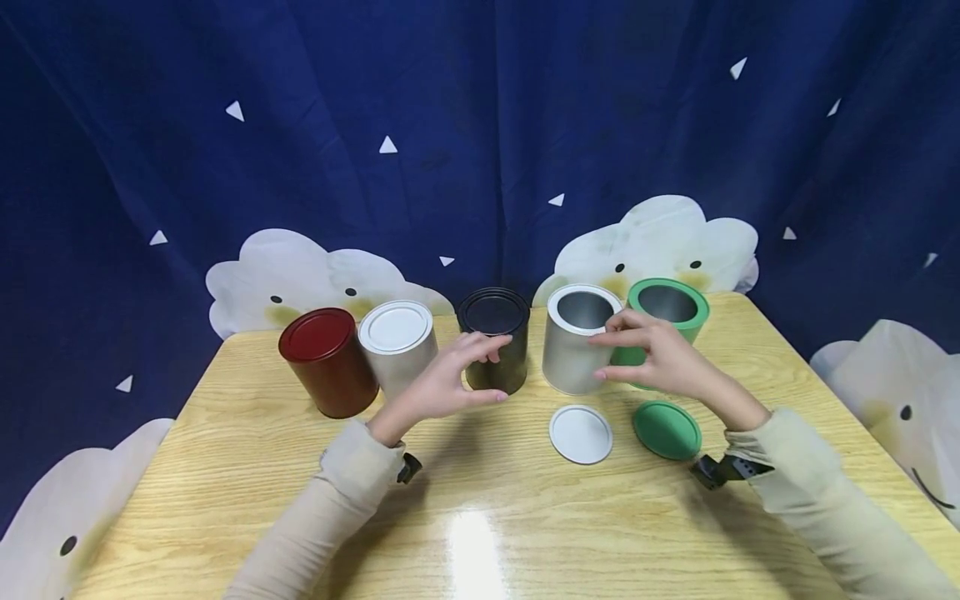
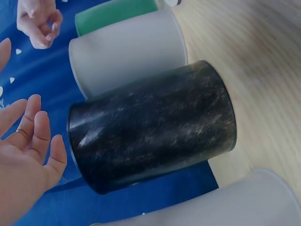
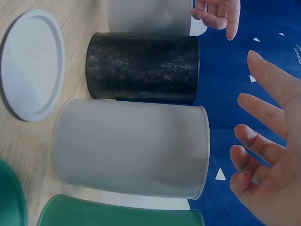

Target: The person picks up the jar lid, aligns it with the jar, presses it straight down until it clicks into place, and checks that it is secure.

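A lidded black can (image 1: pixel 517 358) stands at the middle of the row. My left hand (image 1: pixel 453 379) hovers in front of it, thumb and fingers spread apart with nothing between them. In the left wrist view those fingers lie just off the top end of the black can (image 2: pixel 150 127). Beside it stands an uncovered white can (image 1: pixel 573 358), its grey inside showing. My right hand (image 1: pixel 656 354) is above that can's right side, fingers extended and holding nothing; it partly hides the uncovered green can (image 1: pixel 688 332) behind.
A round white lid (image 1: pixel 581 434) and a green lid (image 1: pixel 667 430) lie flat on the wooden table (image 1: pixel 525 517) before the uncovered cans. To the left stand a red can (image 1: pixel 330 375) and a lidded white can (image 1: pixel 396 327). A blue curtain (image 1: pixel 450 125) hangs behind.
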### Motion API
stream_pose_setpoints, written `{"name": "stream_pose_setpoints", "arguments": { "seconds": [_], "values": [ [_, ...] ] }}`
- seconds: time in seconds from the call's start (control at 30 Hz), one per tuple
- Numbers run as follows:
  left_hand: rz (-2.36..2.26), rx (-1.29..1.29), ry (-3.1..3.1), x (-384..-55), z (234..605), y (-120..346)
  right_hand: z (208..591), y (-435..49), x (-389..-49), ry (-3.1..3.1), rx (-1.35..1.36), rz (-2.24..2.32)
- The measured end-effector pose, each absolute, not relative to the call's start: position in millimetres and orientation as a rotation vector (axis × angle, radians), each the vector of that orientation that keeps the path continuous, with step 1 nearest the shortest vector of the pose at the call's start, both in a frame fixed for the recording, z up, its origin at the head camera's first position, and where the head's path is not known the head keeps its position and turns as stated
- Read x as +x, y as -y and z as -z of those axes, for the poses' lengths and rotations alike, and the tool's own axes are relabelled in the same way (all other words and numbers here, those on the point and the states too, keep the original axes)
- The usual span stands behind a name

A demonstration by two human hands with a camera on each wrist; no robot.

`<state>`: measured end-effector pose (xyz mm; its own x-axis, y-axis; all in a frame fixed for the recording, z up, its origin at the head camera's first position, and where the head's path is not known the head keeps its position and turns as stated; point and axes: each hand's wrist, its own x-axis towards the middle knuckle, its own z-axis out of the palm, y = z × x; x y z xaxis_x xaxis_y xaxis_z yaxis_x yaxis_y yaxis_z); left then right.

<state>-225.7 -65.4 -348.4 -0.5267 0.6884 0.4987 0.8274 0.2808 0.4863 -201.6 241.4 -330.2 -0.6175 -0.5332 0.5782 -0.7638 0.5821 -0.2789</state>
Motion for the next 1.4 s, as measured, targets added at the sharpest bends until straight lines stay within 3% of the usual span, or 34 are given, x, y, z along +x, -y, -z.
{"name": "stream_pose_setpoints", "arguments": {
  "seconds": [0.67, 1.4],
  "values": [
    [1.049, -1.602, 2.42, -226.0, 376.9, 42.4, 368.8, -259.5, -194.3, 2.549, 0.974, -0.856],
    [0.826, -1.448, 2.853, -224.4, 405.1, 14.4, 411.4, -279.3, -190.9, 2.816, 0.883, -0.875]
  ]
}}
